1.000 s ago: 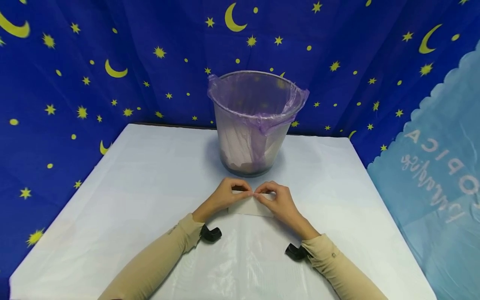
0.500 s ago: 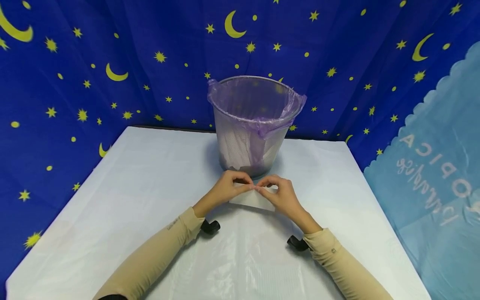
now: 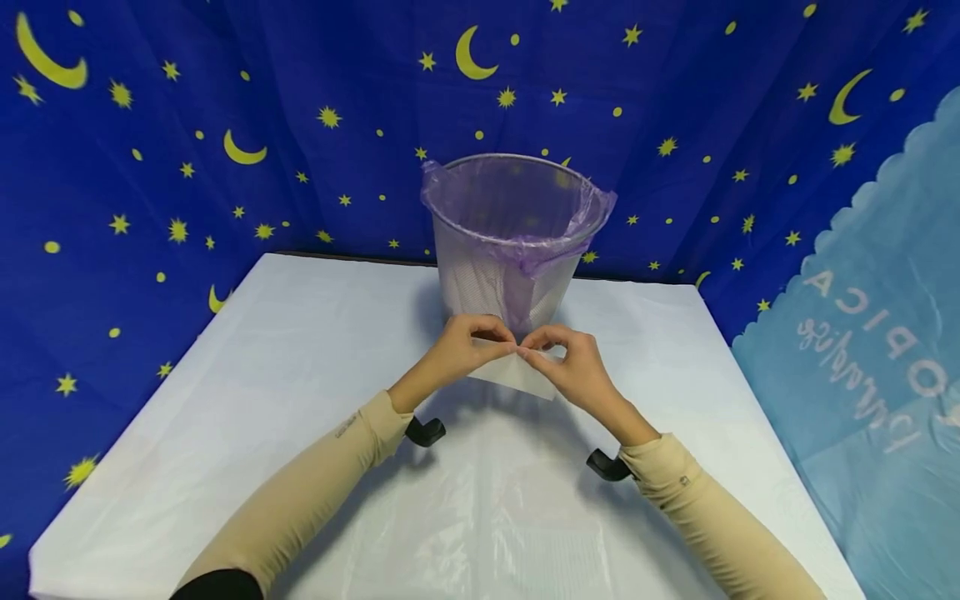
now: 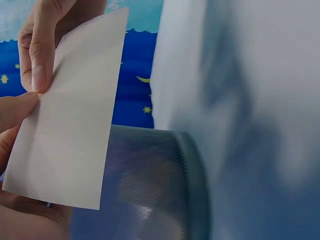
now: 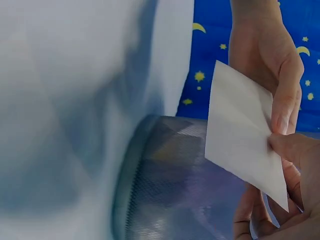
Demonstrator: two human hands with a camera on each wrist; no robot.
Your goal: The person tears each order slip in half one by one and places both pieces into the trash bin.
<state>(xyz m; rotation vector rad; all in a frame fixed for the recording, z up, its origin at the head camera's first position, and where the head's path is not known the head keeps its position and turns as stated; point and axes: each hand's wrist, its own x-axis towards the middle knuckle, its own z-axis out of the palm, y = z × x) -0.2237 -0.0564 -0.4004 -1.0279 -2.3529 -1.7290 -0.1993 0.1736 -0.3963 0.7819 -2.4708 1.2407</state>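
Note:
A small rectangular piece of white paper (image 3: 516, 375) is pinched at the middle of its upper edge by both hands. My left hand (image 3: 470, 342) grips it from the left between thumb and fingers. From the other side my right hand (image 3: 573, 363) does the same, the two thumb tips nearly touching. In the left wrist view the paper (image 4: 75, 115) looks flat, with a faint crease by the thumbs. The right wrist view shows the paper (image 5: 242, 130) tilted. Behind the hands stands a mesh wastebasket (image 3: 480, 267) lined with a purple plastic bag (image 3: 525, 254).
The wastebasket is near the far edge of a white-covered table (image 3: 337, 333). Behind hangs a blue curtain (image 3: 360, 83) with yellow moons and stars. A light blue cloth (image 3: 885, 333) with lettering hangs at the right. Black wrist mounts (image 3: 426, 432) stick out below the sleeves.
Both hands have risen together with the paper, away from the tabletop and toward the wastebasket. They now cover part of its base. The grip looks the same.

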